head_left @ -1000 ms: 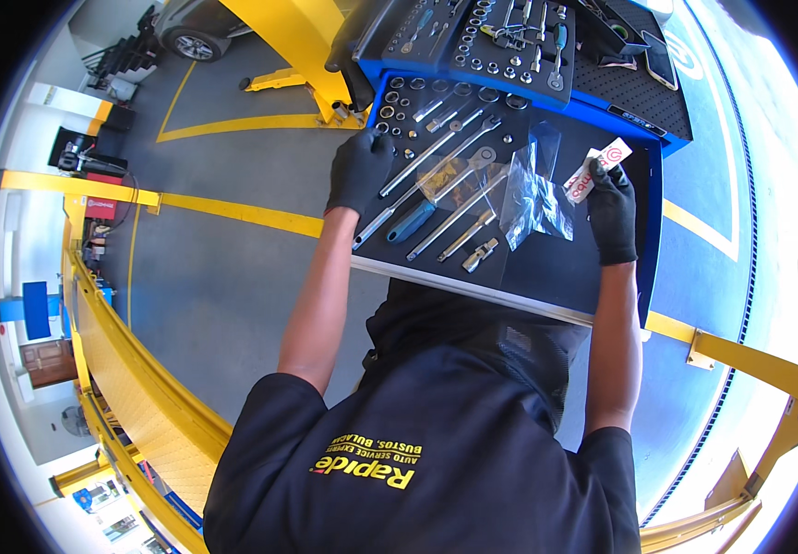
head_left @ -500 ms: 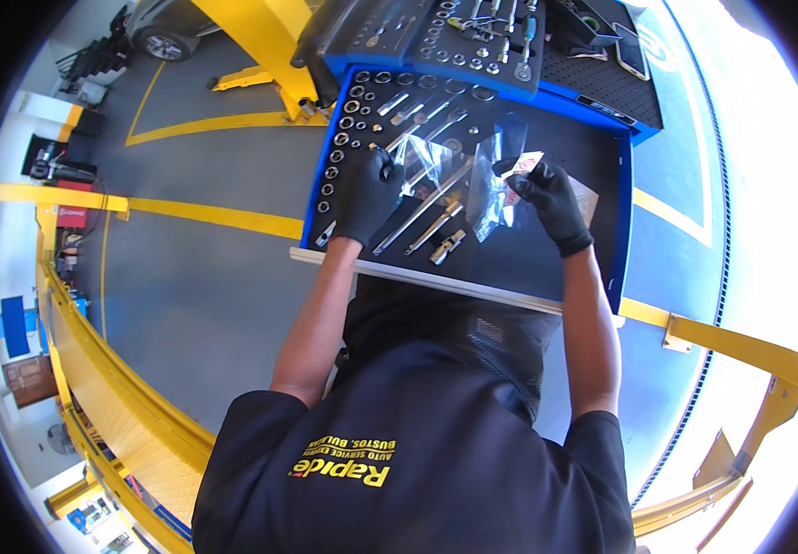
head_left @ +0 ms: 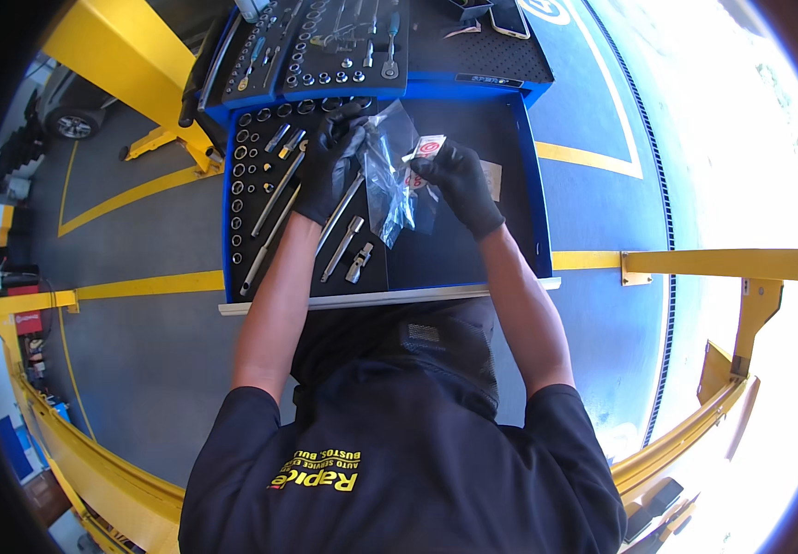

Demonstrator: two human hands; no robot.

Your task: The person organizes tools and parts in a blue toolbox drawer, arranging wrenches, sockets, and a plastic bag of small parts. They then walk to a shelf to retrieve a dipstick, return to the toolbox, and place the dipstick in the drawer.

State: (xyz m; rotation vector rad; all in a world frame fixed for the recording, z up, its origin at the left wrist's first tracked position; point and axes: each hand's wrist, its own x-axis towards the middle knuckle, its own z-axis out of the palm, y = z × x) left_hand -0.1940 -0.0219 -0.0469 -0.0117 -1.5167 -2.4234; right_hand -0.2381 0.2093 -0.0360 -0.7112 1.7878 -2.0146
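Both my hands wear black gloves over an open blue tool drawer (head_left: 540,203). A crumpled clear plastic bag (head_left: 386,180) hangs between them. My left hand (head_left: 332,162) is closed at the bag's upper left edge, its fingertips partly hidden. Pinched in my right hand (head_left: 463,185) is a small white card (head_left: 429,147) with red print, close to the bag's right side. Beneath my left hand and forearm lie several long chrome bars. An extension bar (head_left: 342,249) and a universal joint (head_left: 359,263) rest nearer the drawer front.
Chrome sockets (head_left: 237,188) line the drawer's left side. Behind it, a tool tray (head_left: 348,55) holds ratchets and sockets, with a phone (head_left: 510,18) on the cabinet top to its right. A yellow lift post (head_left: 126,65) stands at the far left; yellow rails flank me.
My view has shifted, so the drawer appears farther left. My left hand has moved away from me and toward the right hand, up to the bag. The right hand still grips the card.
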